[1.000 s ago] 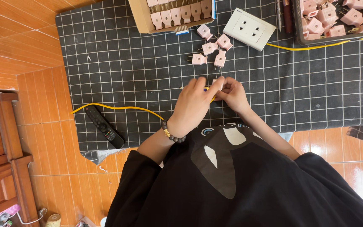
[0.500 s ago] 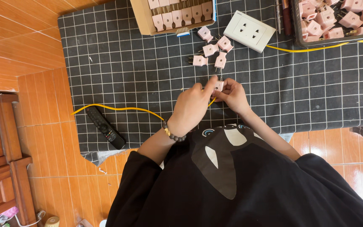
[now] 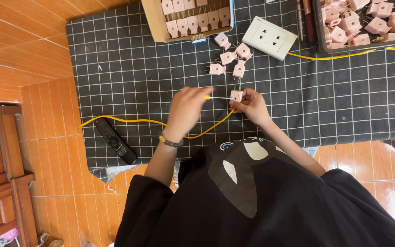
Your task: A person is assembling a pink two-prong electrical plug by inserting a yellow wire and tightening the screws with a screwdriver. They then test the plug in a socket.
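Note:
My right hand (image 3: 248, 105) grips a small pink plug (image 3: 236, 95) just above the dark grid mat (image 3: 129, 77). My left hand (image 3: 187, 109), blurred by motion, pinches a thin yellow-handled tool (image 3: 207, 97). Its metal shaft points at the plug. A yellow cable (image 3: 129, 120) runs across the mat from the left and curves up under both hands toward the plug. Several loose pink plugs (image 3: 228, 57) lie just beyond my hands.
At the mat's far edge sit a cardboard box (image 3: 154, 23) with rows of pink plugs, a white wall socket (image 3: 269, 37) and a dark tray (image 3: 319, 32) heaped with plugs. A black remote (image 3: 115, 141) lies left. Wooden furniture (image 3: 1, 155) stands on the tiled floor.
My left hand has pulled away to the left from my right hand, drawing the tool back from the plug. The right hand stays in place with the plug.

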